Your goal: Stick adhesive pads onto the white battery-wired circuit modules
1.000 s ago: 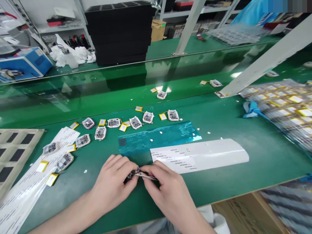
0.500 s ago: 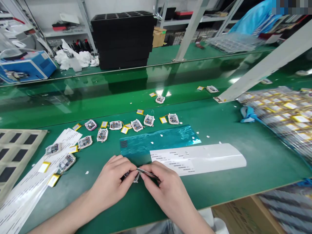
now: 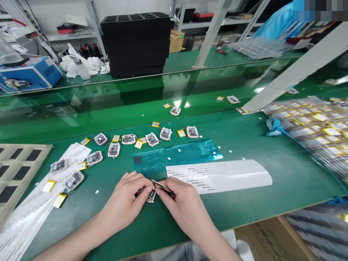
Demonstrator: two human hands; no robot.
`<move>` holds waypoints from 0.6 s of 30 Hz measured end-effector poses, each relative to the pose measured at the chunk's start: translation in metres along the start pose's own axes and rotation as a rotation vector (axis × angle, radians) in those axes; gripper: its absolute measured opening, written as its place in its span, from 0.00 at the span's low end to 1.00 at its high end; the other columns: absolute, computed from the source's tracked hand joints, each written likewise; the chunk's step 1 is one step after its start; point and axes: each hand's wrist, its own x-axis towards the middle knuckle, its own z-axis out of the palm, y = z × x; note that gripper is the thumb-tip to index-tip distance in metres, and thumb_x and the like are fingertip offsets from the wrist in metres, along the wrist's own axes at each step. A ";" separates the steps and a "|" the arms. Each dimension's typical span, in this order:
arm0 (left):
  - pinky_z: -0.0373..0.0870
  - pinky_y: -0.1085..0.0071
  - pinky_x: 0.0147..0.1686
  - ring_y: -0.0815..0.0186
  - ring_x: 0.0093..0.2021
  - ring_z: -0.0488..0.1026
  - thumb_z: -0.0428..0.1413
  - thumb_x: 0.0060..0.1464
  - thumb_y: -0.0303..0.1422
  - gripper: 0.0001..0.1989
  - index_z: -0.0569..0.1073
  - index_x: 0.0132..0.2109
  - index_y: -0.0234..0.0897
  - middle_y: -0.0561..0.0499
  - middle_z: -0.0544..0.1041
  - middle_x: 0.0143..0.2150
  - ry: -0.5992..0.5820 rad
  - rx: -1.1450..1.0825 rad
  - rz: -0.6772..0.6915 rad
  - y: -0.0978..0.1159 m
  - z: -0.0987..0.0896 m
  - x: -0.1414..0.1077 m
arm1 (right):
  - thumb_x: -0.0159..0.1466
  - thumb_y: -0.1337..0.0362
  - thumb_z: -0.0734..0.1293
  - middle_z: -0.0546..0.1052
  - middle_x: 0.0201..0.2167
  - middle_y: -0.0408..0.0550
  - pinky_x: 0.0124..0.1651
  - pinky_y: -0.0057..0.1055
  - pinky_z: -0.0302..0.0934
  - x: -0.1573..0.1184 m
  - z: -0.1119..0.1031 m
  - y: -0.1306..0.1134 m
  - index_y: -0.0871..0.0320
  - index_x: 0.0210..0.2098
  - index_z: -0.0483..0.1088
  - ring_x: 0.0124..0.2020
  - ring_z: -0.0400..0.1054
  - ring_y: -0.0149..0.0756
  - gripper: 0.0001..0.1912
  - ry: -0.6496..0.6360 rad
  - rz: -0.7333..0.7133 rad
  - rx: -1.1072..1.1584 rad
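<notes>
My left hand (image 3: 126, 199) is closed around a small smartwatch case (image 3: 151, 197) with its circuit board showing, low over the front of the bench. Its fingers hide much of the case. My right hand (image 3: 186, 204) grips metal tweezers (image 3: 163, 186), their tips meeting the case's upper edge at my left fingertips. Whether the tips pinch anything is too small to tell. Just beyond my hands lie a teal film strip (image 3: 174, 157) and a white sheet of printed labels (image 3: 231, 177). Several similar watch cases (image 3: 114, 149) with yellow-edged batteries (image 3: 139, 144) lie behind and to the left.
More label sheets (image 3: 32, 210) and a compartment tray (image 3: 27, 166) sit at left. A green conveyor belt (image 3: 108, 108) crosses behind the bench. At right, a slanted post (image 3: 272, 87) stands beside clear trays of batteries (image 3: 310, 119). Stacked black trays (image 3: 136, 47) rise beyond.
The watch cases on the belt have drifted slightly left. The tweezers have shifted a little up and left, and more of the held case's board shows. The view has moved slightly.
</notes>
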 end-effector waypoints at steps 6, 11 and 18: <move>0.61 0.67 0.40 0.65 0.36 0.70 0.50 0.71 0.32 0.12 0.75 0.38 0.41 0.56 0.75 0.32 -0.011 -0.032 -0.012 -0.001 0.000 0.001 | 0.65 0.72 0.69 0.77 0.24 0.40 0.31 0.25 0.58 0.004 -0.005 -0.001 0.57 0.29 0.74 0.26 0.70 0.33 0.09 -0.070 0.103 0.076; 0.61 0.67 0.40 0.65 0.36 0.71 0.50 0.71 0.33 0.13 0.75 0.37 0.40 0.56 0.77 0.33 -0.018 -0.035 -0.022 0.000 0.000 0.001 | 0.64 0.70 0.70 0.79 0.25 0.40 0.32 0.26 0.59 0.007 -0.008 -0.001 0.57 0.30 0.76 0.28 0.72 0.34 0.06 -0.103 0.168 0.175; 0.60 0.67 0.40 0.65 0.35 0.70 0.50 0.70 0.32 0.13 0.74 0.36 0.41 0.56 0.77 0.32 -0.016 -0.041 -0.016 0.002 -0.001 0.001 | 0.63 0.68 0.69 0.81 0.27 0.41 0.35 0.27 0.61 0.009 -0.007 0.000 0.56 0.29 0.77 0.30 0.75 0.36 0.06 -0.132 0.218 0.218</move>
